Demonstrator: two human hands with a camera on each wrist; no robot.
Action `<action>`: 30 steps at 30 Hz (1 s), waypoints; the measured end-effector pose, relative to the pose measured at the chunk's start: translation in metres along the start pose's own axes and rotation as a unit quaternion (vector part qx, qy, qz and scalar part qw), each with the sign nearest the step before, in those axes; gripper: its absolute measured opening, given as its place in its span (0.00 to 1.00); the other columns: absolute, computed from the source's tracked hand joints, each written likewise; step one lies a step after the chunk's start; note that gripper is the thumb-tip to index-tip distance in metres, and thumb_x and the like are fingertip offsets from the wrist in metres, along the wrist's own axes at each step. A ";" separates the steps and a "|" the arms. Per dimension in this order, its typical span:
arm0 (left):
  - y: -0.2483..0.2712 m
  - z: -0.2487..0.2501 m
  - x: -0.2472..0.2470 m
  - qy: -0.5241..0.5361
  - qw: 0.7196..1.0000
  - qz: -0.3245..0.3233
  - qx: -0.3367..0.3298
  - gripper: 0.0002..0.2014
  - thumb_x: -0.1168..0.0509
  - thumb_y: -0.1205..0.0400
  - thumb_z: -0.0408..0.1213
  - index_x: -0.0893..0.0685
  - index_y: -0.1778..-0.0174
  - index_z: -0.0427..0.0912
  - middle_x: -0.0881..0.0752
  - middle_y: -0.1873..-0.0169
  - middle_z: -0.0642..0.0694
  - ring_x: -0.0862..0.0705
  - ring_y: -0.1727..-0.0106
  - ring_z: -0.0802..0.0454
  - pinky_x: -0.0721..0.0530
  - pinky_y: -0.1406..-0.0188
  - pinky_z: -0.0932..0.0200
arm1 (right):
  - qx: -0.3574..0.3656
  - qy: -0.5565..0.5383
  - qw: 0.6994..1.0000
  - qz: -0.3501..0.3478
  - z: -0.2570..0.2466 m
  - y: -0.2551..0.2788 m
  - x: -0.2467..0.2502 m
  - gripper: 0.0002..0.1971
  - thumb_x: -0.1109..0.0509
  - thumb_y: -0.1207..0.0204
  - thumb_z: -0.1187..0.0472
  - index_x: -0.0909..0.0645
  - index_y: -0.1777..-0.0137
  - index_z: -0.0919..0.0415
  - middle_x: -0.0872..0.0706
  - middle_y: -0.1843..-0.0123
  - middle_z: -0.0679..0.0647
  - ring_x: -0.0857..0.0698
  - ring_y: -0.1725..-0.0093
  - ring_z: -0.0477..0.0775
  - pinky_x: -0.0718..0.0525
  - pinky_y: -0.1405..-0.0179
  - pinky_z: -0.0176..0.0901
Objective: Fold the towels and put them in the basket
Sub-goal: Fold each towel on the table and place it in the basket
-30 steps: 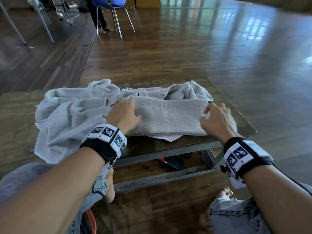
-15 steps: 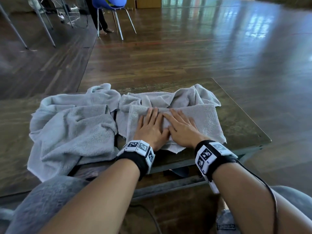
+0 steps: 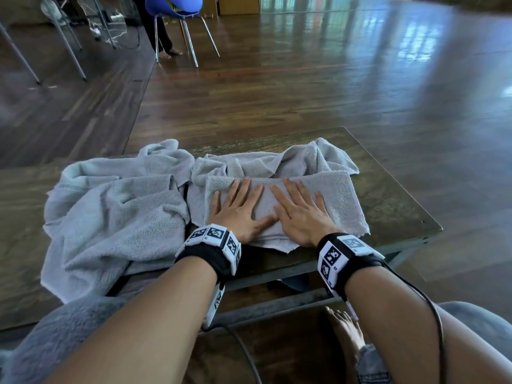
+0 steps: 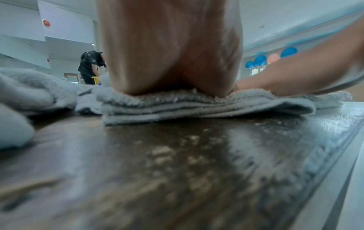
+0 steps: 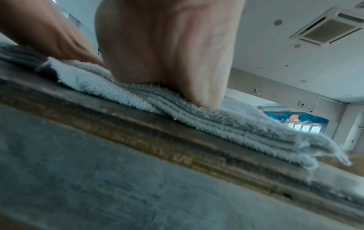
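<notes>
A folded grey towel (image 3: 340, 200) lies in several layers on the low wooden table (image 3: 393, 212). My left hand (image 3: 238, 206) and my right hand (image 3: 299, 209) press flat on it side by side, fingers straight, thumbs nearly touching. The wrist views show each palm heel on the stacked towel (image 4: 197, 105) (image 5: 216, 127) near the table's front edge. A second crumpled towel (image 3: 277, 162) lies just behind the folded one. A larger rumpled grey towel (image 3: 116, 217) is heaped at the left. No basket shows in the head view.
The table's right part and far strip are bare wood. A blue chair (image 3: 177, 6) stands on the wooden floor far back, with a person's legs (image 3: 158, 37) behind it. In the left wrist view a person (image 4: 90, 66) bends over something yellow (image 4: 96, 80).
Both hands came from the towel's two ends to its middle and flattened onto it. Since half a second ago they have spread slightly and pressed further up the towel.
</notes>
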State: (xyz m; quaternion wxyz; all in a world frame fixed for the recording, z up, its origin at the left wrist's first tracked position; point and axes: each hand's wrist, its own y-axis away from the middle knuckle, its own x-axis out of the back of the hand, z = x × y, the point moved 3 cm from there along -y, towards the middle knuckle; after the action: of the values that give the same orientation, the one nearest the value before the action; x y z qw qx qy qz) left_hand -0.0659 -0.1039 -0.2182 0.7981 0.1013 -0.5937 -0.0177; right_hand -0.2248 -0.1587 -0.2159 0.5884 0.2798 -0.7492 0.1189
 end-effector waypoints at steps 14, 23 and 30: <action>0.012 -0.022 0.005 0.023 0.998 -0.013 0.061 0.61 0.56 0.49 0.93 0.74 0.23 0.75 0.83 0.25 0.68 0.81 0.23 0.63 0.81 0.26 0.36 | -0.061 -0.017 0.998 0.003 0.041 0.014 0.009 0.39 0.60 0.20 0.25 0.66 0.12 0.37 0.73 0.13 0.39 0.74 0.15 0.44 0.74 0.18 0.52; 0.026 -0.039 0.014 0.020 0.996 -0.034 0.080 0.63 0.53 0.53 0.94 0.80 0.29 0.78 0.85 0.25 0.67 0.78 0.22 0.63 0.79 0.25 0.35 | -0.202 -0.051 0.978 0.004 0.066 0.035 0.021 0.53 0.63 0.35 0.12 0.70 0.13 0.36 0.71 0.11 0.45 0.65 0.11 0.55 0.61 0.13 0.64; 0.027 -0.031 0.017 0.016 0.996 -0.018 0.082 0.67 0.49 0.53 0.92 0.76 0.23 0.72 0.82 0.22 0.62 0.76 0.18 0.57 0.77 0.23 0.32 | -0.213 0.026 0.977 -0.011 0.038 0.037 0.031 0.57 0.66 0.34 0.13 0.76 0.14 0.50 0.82 0.15 0.58 0.78 0.15 0.58 0.75 0.20 0.68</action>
State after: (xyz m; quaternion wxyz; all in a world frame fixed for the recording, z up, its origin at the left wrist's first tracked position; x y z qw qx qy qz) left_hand -0.0337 -0.0754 -0.2058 0.7961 0.1771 -0.5784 0.0181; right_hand -0.2808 -0.1569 -0.1914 0.6548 0.1532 -0.7389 -0.0424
